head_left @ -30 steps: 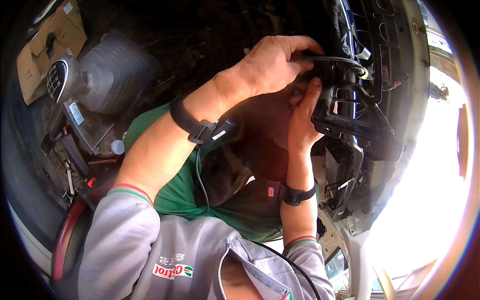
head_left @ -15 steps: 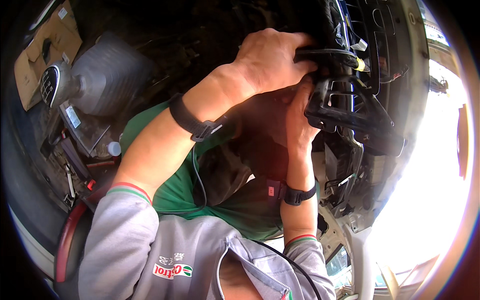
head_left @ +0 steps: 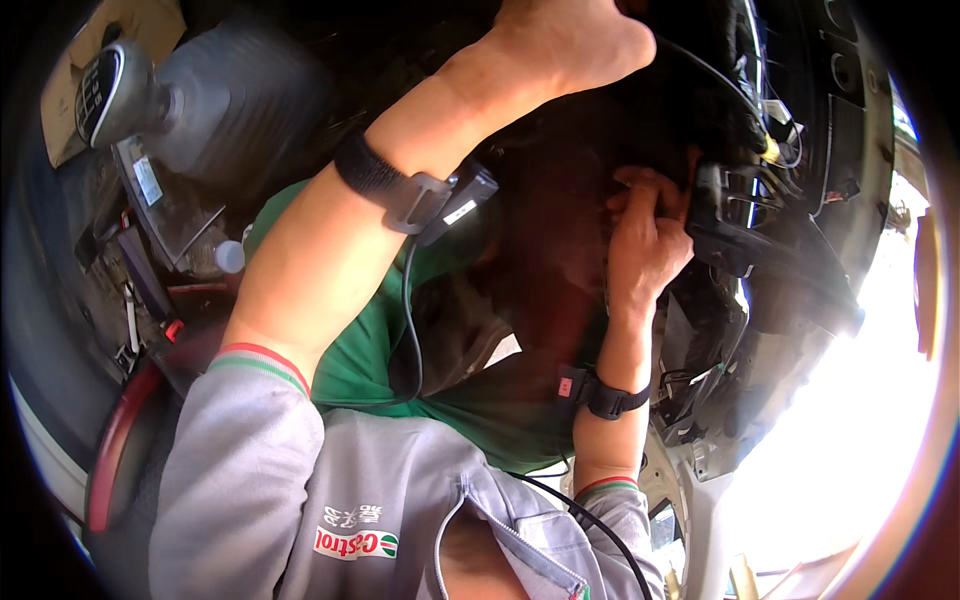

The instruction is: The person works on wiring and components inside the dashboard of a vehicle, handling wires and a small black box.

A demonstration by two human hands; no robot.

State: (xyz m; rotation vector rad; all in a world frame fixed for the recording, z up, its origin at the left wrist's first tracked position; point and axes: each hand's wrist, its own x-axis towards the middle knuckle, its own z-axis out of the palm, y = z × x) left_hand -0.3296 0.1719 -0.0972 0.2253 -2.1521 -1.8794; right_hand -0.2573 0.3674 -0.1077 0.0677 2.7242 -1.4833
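My left hand point(head_left: 575, 45) is raised at the top of the view, with its fingers hidden in the dark beyond the wrist. A thin dark cable point(head_left: 712, 72) runs from beside it to a yellow-taped spot point(head_left: 770, 150) on the wiring at the right. Lower down, my right hand point(head_left: 648, 240) is closed with bent fingers, close against the left side of a black frame-like bracket point(head_left: 728, 222). What its fingers hold, if anything, cannot be made out. Each wrist wears a black strap point(head_left: 615, 402) with a small device.
At the left stand a gear lever knob point(head_left: 105, 95) and its grey boot point(head_left: 235, 100), with cardboard point(head_left: 62, 115) behind. A white bottle cap point(head_left: 230, 257) and a red-edged curved part point(head_left: 120, 450) lie nearer. Bare car body metal lines the bright opening at the right.
My left hand has moved up, away from the cable and bracket, and its fingers have gone out of sight. My right hand has shifted slightly right; the bracket also appears further right.
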